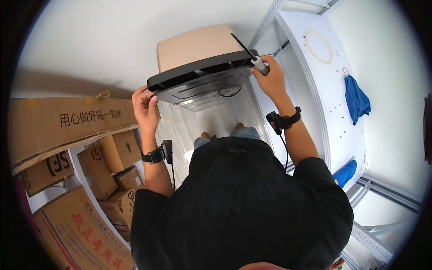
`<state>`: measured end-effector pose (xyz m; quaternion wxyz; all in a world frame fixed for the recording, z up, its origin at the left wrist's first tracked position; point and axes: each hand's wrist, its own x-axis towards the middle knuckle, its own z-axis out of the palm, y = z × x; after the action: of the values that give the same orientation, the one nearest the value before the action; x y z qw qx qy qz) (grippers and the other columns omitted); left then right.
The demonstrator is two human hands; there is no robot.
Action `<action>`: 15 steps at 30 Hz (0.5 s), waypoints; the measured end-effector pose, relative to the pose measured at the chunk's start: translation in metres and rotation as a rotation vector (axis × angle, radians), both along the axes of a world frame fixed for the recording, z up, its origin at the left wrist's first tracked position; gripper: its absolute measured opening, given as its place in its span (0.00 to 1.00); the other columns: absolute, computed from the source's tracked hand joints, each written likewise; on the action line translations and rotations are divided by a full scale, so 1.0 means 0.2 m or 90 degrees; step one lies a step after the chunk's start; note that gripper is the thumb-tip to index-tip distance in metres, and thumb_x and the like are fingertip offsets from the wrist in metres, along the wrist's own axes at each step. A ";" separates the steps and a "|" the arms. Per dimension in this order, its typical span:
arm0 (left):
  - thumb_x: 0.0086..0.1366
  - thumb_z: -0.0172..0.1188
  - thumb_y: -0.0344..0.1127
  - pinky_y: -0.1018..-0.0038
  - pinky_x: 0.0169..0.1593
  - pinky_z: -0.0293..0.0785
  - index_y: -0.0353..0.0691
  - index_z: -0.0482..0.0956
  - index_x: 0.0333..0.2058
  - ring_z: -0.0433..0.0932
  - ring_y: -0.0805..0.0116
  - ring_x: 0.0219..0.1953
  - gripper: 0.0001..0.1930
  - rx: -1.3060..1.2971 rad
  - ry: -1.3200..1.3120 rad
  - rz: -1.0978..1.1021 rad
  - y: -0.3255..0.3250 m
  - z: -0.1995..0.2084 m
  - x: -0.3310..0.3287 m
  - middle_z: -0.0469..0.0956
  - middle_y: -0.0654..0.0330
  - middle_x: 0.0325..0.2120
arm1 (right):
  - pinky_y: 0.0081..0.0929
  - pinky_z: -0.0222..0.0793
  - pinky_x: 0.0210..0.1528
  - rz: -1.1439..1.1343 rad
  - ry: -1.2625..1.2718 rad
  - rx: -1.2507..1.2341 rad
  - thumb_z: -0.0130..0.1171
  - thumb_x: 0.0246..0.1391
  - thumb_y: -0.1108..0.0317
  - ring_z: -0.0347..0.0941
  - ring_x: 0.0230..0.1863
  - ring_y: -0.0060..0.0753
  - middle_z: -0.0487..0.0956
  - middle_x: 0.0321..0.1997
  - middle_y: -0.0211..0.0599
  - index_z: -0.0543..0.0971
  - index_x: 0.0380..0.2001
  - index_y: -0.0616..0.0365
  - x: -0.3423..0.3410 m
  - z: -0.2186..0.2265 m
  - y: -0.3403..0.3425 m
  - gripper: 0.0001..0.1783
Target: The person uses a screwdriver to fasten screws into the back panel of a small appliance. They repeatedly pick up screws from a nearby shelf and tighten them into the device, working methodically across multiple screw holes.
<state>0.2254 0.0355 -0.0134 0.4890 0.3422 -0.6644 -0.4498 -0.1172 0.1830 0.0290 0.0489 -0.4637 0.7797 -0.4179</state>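
In front of me a boxy thing with a beige shell (198,45) and a black rim is held up, tilted so its dark panelled side faces me; its exact kind I cannot make out. My left hand (145,105) grips the left end of the black rim, thumb on the near side. At the right end, my right hand (270,81) has its fingers closed around a screwdriver (260,66) with a grey and black handle. The screwdriver's dark shaft points up and left across the beige shell. The right fingers also touch the rim's corner.
Cardboard boxes (96,171) fill shelves on my left, under a long carton (40,121). On the right stands a white shelf (315,81) with a pale ring (318,47), small scattered parts and a blue cloth (357,100). A strap with a cabled device sits on each wrist.
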 end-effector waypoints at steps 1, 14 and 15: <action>0.61 0.56 0.23 0.77 0.43 0.72 0.36 0.72 0.37 0.75 0.69 0.45 0.05 0.006 0.020 -0.011 0.01 0.01 0.00 0.64 0.54 0.53 | 0.30 0.68 0.37 -0.004 -0.040 -0.001 0.66 0.43 0.67 0.74 0.35 0.41 0.77 0.34 0.39 0.73 0.37 0.57 0.01 -0.01 0.01 0.18; 0.56 0.63 0.20 0.86 0.34 0.66 0.36 0.73 0.33 0.68 0.83 0.29 0.09 0.062 0.076 -0.006 0.03 -0.06 0.08 0.71 0.68 0.28 | 0.19 0.65 0.36 0.004 -0.288 -0.073 0.64 0.50 0.67 0.70 0.30 0.19 0.77 0.28 0.29 0.76 0.38 0.59 0.05 -0.15 0.09 0.14; 0.56 0.63 0.20 0.86 0.34 0.66 0.36 0.73 0.33 0.68 0.83 0.29 0.09 0.064 0.079 -0.009 0.03 -0.06 0.09 0.71 0.70 0.26 | 0.19 0.65 0.35 0.007 -0.298 -0.078 0.64 0.50 0.67 0.70 0.30 0.19 0.77 0.28 0.29 0.76 0.38 0.59 0.06 -0.13 0.09 0.13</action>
<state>0.2427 0.0410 -0.0254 0.5082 0.3332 -0.6121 -0.5060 -0.1048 0.2013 0.0024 0.2022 -0.3607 0.7178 -0.5602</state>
